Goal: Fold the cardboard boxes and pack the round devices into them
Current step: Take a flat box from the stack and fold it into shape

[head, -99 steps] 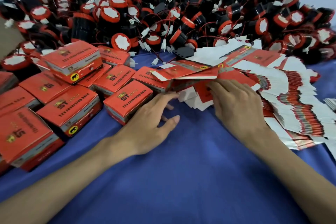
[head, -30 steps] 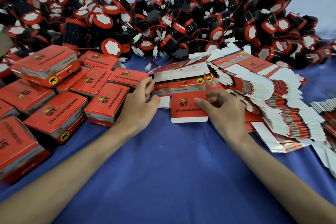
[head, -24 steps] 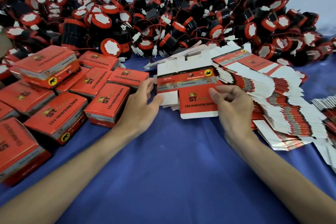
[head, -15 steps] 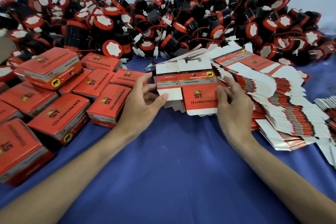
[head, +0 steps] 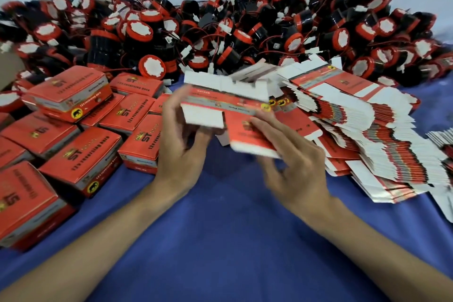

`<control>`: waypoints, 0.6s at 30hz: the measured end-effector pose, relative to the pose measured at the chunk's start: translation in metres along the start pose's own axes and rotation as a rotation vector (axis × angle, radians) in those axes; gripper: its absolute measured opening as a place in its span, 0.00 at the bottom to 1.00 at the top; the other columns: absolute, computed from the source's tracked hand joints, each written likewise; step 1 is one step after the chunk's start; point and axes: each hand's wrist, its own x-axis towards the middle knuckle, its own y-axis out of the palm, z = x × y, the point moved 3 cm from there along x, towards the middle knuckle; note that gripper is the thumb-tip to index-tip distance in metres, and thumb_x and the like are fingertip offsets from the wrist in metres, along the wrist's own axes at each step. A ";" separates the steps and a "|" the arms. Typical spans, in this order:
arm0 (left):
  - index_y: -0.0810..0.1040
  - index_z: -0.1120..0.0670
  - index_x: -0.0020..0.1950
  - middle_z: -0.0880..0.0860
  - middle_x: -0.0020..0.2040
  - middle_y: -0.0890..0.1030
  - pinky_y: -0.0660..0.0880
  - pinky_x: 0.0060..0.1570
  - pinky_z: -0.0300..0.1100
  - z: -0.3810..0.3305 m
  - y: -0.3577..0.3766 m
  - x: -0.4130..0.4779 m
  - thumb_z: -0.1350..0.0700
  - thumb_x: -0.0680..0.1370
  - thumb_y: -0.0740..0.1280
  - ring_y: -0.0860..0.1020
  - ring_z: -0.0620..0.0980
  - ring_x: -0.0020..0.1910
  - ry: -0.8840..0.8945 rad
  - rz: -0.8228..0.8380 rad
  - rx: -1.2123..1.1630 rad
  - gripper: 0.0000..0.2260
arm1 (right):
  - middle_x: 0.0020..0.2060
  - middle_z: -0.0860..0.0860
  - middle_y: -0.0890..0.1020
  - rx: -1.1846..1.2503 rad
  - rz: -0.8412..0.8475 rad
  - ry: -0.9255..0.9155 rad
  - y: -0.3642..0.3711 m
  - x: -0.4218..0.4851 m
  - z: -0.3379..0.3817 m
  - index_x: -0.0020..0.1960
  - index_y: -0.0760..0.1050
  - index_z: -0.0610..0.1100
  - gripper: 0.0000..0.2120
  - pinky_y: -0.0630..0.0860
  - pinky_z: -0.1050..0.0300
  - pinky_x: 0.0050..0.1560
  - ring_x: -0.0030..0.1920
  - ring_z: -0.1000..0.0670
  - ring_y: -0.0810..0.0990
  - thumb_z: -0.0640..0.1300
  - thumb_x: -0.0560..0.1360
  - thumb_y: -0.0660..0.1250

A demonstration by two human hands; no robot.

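A flat red and white cardboard box blank [head: 228, 110] is lifted off the blue cloth between both hands. My left hand [head: 182, 140] grips its left end, thumb on top near the white flap. My right hand [head: 291, 154] holds its lower right red panel, fingers curled under it; motion blur hides the finer detail. A fanned stack of flat blanks [head: 367, 135] lies to the right. A big heap of round black and red devices [head: 245, 32] with wires fills the back.
Several folded red boxes [head: 85, 154] stand in rows on the left, one stacked on others [head: 68, 95]. Blue cloth [head: 220, 240] covers the table in front of me. More flat blanks [head: 443, 140] lie at the far right edge.
Both hands pulled one blank from the stack and raised it off the cloth; it now sits higher and tilted, and the hands are blurred from moving.
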 end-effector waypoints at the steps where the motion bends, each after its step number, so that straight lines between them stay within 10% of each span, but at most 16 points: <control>1: 0.56 0.54 0.73 0.42 0.60 0.76 0.75 0.51 0.37 0.000 0.000 0.000 0.56 0.78 0.63 0.79 0.43 0.51 0.029 -0.010 0.006 0.26 | 0.42 0.41 0.85 0.035 -0.067 0.094 -0.003 0.001 -0.003 0.49 0.82 0.39 0.19 0.79 0.53 0.31 0.36 0.45 0.84 0.50 0.81 0.57; 5: 0.50 0.51 0.75 0.54 0.70 0.67 0.69 0.64 0.43 0.006 -0.003 0.001 0.48 0.77 0.62 0.70 0.44 0.67 -0.033 -0.084 0.050 0.31 | 0.22 0.54 0.75 0.568 -0.275 0.710 -0.007 0.003 -0.019 0.40 0.70 0.52 0.18 0.64 0.63 0.19 0.19 0.54 0.71 0.56 0.82 0.50; 11: 0.70 0.45 0.67 0.50 0.54 0.83 0.77 0.50 0.40 0.014 0.001 0.001 0.51 0.79 0.59 0.81 0.47 0.54 -0.288 0.069 -0.200 0.16 | 0.20 0.54 0.71 0.691 -0.116 0.811 -0.004 0.005 -0.041 0.41 0.71 0.46 0.15 0.61 0.65 0.18 0.18 0.56 0.66 0.48 0.83 0.54; 15: 0.74 0.47 0.55 0.50 0.42 0.84 0.78 0.42 0.42 0.016 -0.002 0.002 0.53 0.78 0.63 0.82 0.48 0.43 -0.298 0.030 -0.142 0.06 | 0.46 0.55 0.80 0.535 -0.102 0.824 -0.001 0.003 -0.046 0.62 0.69 0.52 0.11 0.79 0.61 0.34 0.41 0.56 0.81 0.46 0.80 0.63; 18: 0.73 0.49 0.52 0.50 0.41 0.83 0.77 0.41 0.41 0.015 -0.001 0.002 0.58 0.80 0.63 0.81 0.47 0.41 -0.266 0.025 -0.104 0.04 | 0.67 0.48 0.66 0.085 0.090 0.642 0.002 0.002 -0.040 0.71 0.67 0.45 0.22 0.69 0.58 0.64 0.66 0.51 0.67 0.46 0.79 0.65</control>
